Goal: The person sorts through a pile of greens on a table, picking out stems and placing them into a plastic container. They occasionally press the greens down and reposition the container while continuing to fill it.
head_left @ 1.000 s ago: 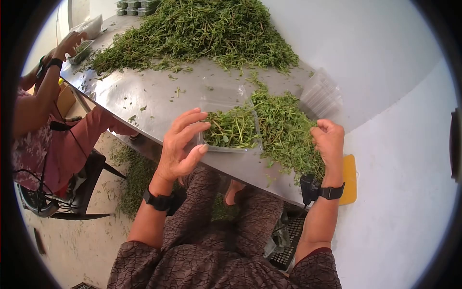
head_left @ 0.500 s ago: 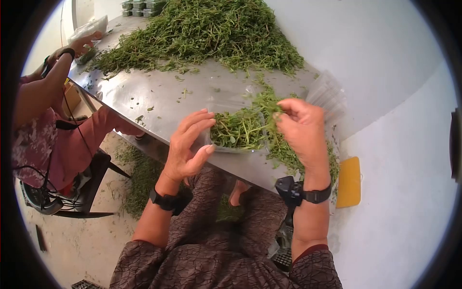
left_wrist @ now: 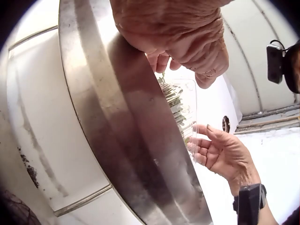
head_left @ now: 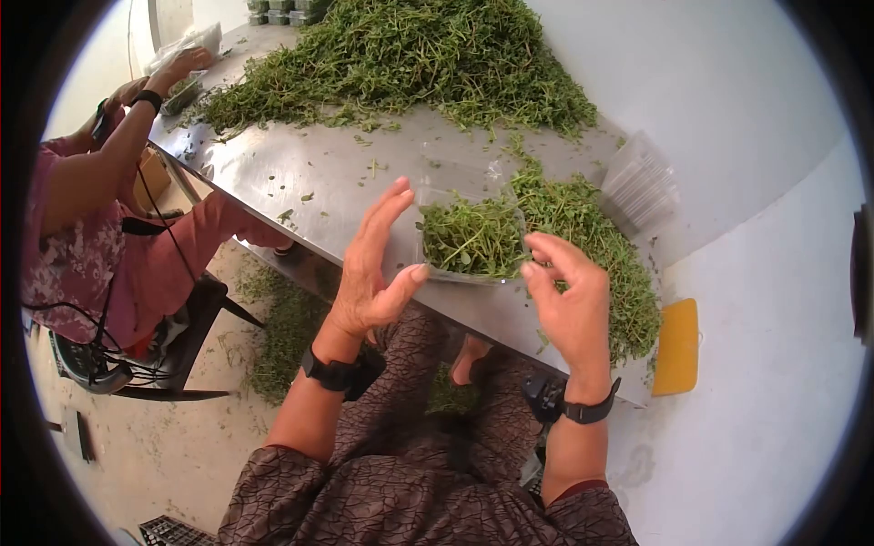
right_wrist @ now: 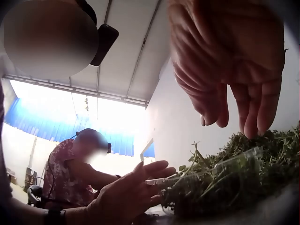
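**Left hand (head_left: 364,275) and right hand (head_left: 575,305) flanking clear container (head_left: 469,277)**

Metal surface (head_left: 319,168) running diagonally across the head view. Piled at its far end: big green heap (head_left: 428,64), stems and leaves tangled. At far left, seated person (head_left: 82,223), mottled top, pink trousers, arms reaching onto the surface. To the right of the container, smaller green pile (head_left: 630,296), spread along the near right part of the surface. Left hand just left of container: fingers straight, thumb wide apart from them, thumb tip near front left corner, gripping nothing. Right hand at container's right side: fingers relaxed, thumb and forefinger parted, gripping nothing; contact with rim, cannot tell. Clear container near front edge of the surface, between both hands, full of green sprigs (head_left: 469,237). Beyond the smaller pile, near the wall: tilted stack of clear plastic (head_left: 640,187). Yellow board (head_left: 675,346) past right end of surface. At top edge, small packed boxes (head_left: 278,13), left of big heap. Smallest: leaf bits (head_left: 307,197) scattered on bare metal.
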Demonstrator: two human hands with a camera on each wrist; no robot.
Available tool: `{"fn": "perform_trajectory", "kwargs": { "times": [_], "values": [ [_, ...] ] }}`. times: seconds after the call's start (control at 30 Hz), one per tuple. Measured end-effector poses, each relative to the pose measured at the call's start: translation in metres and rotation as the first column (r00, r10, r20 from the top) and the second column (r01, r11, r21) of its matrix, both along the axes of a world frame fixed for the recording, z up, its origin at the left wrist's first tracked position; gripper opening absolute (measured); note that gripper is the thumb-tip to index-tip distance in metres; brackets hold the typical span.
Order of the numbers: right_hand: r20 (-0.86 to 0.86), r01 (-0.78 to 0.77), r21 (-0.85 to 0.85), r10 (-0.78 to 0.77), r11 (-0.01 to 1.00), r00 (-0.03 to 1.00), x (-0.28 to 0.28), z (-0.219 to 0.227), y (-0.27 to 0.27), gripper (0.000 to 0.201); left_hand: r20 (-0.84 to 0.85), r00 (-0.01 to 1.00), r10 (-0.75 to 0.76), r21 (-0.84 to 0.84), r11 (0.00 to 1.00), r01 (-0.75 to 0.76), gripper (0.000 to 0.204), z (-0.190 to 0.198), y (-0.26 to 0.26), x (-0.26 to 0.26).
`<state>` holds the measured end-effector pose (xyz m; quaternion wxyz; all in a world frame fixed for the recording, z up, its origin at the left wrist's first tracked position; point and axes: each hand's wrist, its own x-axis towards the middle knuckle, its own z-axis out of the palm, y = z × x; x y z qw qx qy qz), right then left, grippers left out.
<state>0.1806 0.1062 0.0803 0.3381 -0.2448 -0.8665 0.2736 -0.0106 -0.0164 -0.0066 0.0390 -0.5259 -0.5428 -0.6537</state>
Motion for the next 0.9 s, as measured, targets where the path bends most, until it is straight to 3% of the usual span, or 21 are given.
{"fn": "perform_trajectory", "kwargs": {
  "times": [0.03,0.1,0.17,0.37,0.63,0.9],
  "values": [
    [-0.006,0.0,-0.003,0.0,1.0,1.0,0.002,-0.005,-0.003,0.027,-0.006,1.0,0.0,-0.003,1.0,0.0,0.069,0.0,0.0,-0.001],
    [0.005,-0.024,0.253,0.023,0.967,1.0,0.004,-0.012,-0.009,0.03,0.03,0.999,-0.014,-0.012,1.0,0.015,0.07,0.0,0.001,-0.003],
    [-0.005,-0.021,0.248,0.023,0.969,1.0,0.004,-0.017,-0.016,0.031,0.033,0.999,-0.037,-0.036,0.999,0.038,0.068,0.002,0.0,-0.003],
    [-0.01,-0.022,0.435,0.029,0.9,1.0,0.005,-0.036,-0.023,0.032,-0.006,0.996,-0.09,-0.116,0.989,0.089,0.057,0.005,-0.002,-0.005],
    [-0.053,-0.008,0.455,0.037,0.89,0.998,0.014,-0.045,-0.022,0.03,-0.028,0.998,-0.053,-0.135,0.99,0.048,0.047,0.005,-0.004,0.0],
    [-0.095,0.064,0.39,-0.029,0.918,0.995,0.035,-0.051,-0.005,0.03,-0.259,0.966,-0.014,-0.206,0.978,-0.041,0.048,0.022,-0.021,0.041]
  ]
}}
